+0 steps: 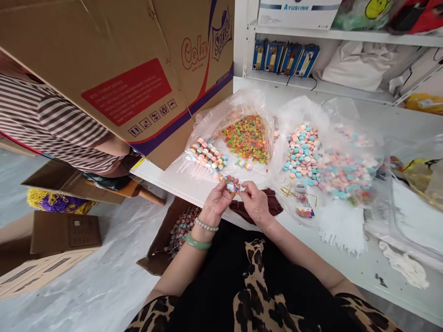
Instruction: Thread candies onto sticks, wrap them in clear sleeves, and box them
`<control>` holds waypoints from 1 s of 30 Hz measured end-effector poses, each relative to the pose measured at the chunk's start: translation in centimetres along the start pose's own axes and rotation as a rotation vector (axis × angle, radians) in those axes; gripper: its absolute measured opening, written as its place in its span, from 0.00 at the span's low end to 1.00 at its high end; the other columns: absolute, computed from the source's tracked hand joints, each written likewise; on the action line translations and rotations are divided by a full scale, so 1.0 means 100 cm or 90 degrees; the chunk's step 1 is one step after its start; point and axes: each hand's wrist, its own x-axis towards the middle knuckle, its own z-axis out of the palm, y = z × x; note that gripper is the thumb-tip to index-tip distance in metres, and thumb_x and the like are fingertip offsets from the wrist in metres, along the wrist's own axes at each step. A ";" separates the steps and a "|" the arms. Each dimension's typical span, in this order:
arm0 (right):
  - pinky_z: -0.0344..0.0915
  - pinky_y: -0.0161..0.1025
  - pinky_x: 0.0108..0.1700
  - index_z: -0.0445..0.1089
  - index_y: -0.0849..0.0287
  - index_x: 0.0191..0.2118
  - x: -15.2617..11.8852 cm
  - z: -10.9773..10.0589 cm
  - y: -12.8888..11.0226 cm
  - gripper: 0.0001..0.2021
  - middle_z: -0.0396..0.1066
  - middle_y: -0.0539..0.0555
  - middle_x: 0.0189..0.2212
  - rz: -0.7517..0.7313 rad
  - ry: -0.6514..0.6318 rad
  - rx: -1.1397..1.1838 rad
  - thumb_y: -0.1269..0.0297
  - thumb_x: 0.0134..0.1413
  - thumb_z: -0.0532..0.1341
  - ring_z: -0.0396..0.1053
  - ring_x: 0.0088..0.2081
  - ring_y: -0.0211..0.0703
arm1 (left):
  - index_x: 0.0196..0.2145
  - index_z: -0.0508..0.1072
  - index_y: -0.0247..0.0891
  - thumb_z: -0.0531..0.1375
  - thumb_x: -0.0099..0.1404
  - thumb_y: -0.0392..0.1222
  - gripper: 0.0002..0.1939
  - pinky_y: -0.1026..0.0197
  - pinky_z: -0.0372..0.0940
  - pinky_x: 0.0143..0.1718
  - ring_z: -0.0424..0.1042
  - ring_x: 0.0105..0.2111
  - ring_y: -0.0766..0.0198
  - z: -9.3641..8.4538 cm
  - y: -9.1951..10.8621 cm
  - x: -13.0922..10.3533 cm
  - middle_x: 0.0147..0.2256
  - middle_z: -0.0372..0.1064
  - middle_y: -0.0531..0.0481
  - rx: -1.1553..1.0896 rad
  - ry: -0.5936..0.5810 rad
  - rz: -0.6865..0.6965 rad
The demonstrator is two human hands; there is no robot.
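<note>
A: What is the biggest thing near us?

B: The cardboard box (pixel 145 41), standing to our left at the edge of the white table (pixel 157 177).

A: And on the table, going down in size?

B: We have the ring-shaped candies (pixel 247 138) heaped on clear plastic ahead of us, then the pastel candies (pixel 301 152) to their right. Nearer our left side lie the candy sticks (pixel 206 154), a pile with pale sticks pointing towards us. A brown cloth (pixel 275 201) lies partly under our right forearm.

A: Where are our hands?

B: Together at the near edge: the left hand (pixel 218 201) palm up, the right hand (pixel 256 204) palm down, just beside it.

A: And the smallest thing?

B: The wrapped candy piece (pixel 233 187), between them and above the table. Its long axis runs across us, slanting down towards the right hand. Most of it lies on the left, so that hand is nearer.

A: How do our fingers stand?

B: The left ones curl round the piece, thumb against it; the right ones appear to pinch its right end.
</note>
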 end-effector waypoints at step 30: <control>0.54 0.34 0.20 0.71 0.56 0.29 0.036 -0.017 -0.006 0.09 0.64 0.44 0.19 0.168 -0.234 0.328 0.57 0.46 0.63 0.58 0.17 0.33 | 0.31 0.73 0.33 0.56 0.69 0.40 0.11 0.53 0.71 0.42 0.74 0.29 0.64 -0.005 -0.002 0.010 0.28 0.74 0.48 0.011 0.023 -0.120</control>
